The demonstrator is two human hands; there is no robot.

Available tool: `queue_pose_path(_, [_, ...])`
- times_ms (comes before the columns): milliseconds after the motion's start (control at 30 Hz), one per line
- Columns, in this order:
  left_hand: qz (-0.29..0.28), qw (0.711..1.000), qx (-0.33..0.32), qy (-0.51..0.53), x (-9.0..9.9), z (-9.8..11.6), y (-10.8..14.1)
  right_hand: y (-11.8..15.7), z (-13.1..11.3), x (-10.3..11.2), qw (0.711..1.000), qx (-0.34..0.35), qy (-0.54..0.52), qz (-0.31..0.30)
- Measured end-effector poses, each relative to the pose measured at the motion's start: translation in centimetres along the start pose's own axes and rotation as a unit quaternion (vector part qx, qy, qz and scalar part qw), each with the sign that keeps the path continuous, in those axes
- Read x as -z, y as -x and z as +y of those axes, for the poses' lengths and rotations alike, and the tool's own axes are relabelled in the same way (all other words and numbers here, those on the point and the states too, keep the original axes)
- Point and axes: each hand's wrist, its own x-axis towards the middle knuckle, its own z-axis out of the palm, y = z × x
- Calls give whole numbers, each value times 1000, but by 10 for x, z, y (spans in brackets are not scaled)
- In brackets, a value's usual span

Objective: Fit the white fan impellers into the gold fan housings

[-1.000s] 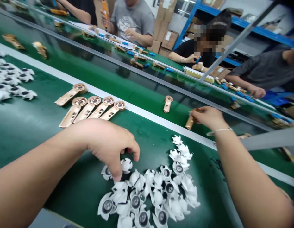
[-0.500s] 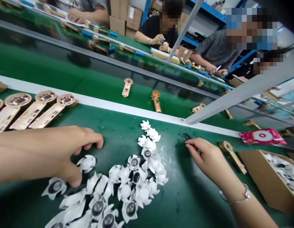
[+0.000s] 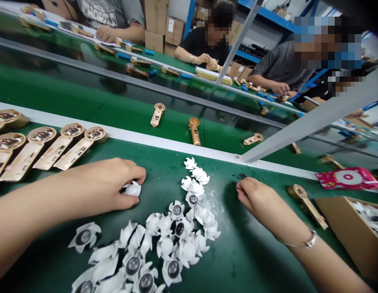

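White plastic fan rotor [image 3: 133,189]: on the green conveyor belt [image 3: 252,260], caught under the left hand's fingertips, just beside the top of the rotor pile.
Left hand [image 3: 108,183]: curled over that rotor and pinching it against the belt, thumb side partly hidden.
Right hand [image 3: 262,203]: resting on the belt with fingers loosely curled, nothing showing between them, beside a patch of dark specks [image 3: 240,176]; a metal bangle [image 3: 311,242] circles the wrist.
Hands: well apart, with the rotor pile between them.
Rotor pile [image 3: 173,240]: a loose heap of white rotors, some showing dark round centres, trailing toward the belt's white edge strip [image 3: 146,141].
Belt's far-left side: a row of gold plastic fan housings [image 3: 69,147], lying side by side with round heads toward the edge strip.
Belt's right side: one gold housing [image 3: 307,211] lies near a pink printed card [image 3: 349,178] and an open cardboard box of rotors [image 3: 344,232].
Next belt: three more gold housings [image 3: 194,131] lie apart.
Far belt: three co-workers [image 3: 207,49] sit handling gold parts, with stacked cartons [image 3: 155,28] and blue shelving [image 3: 268,12] behind.
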Motion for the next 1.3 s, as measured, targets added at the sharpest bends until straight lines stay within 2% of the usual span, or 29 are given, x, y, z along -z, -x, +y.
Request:
queue_pose_path(100, [-27, 999, 10, 39, 1, 9, -4, -7, -5, 6, 1000, -12, -8, 13])
queue_pose_path(167, [-12, 984, 10, 179, -5, 16, -6, -17, -20, 18, 997, -34, -66, 28])
queue_pose_path(200, [-15, 965, 6, 263, -9, 20, -7, -23, -32, 26, 992, -40, -115, 37])
queue_pose_path(267, [-34, 909, -6, 416, -18, 25, -8, -36, -63, 43, 969, -24, -240, 54])
queue_pose_path(333, [-54, 845, -19, 532, -25, 30, -7, -49, -97, 58, 929, 25, -366, 57])
queue_pose_path(400, [-57, 785, -36, 616, -29, 34, -5, -60, -124, 68, 889, 76, -449, 54])
queue_pose_path(467, [-56, 740, -59, 667, -30, 36, -4, -66, -141, 71, 869, 109, -479, 59])
queue_pose_path(567, [-51, 707, -80, 701, -27, 38, -3, -69, -148, 70, 871, 141, -462, 92])
queue_pose_path(633, [-50, 699, -82, 708, -26, 37, -3, -69, -148, 68, 878, 146, -444, 102])
queue_pose_path(733, [-53, 702, -85, 705, -27, 35, -4, -67, -149, 66, 885, 130, -436, 97])
queue_pose_path(1100, [-20, 739, -73, 669, -27, 36, -1, -65, -162, 66, 882, 71, -455, 101])
queue_pose_path(1200, [-10, 740, -74, 668, -29, 37, -1, -65, -161, 66, 890, 82, -434, 111])
queue_pose_path(1300, [-6, 738, -72, 671, -31, 37, -2, -61, -159, 64, 912, 122, -356, 161])
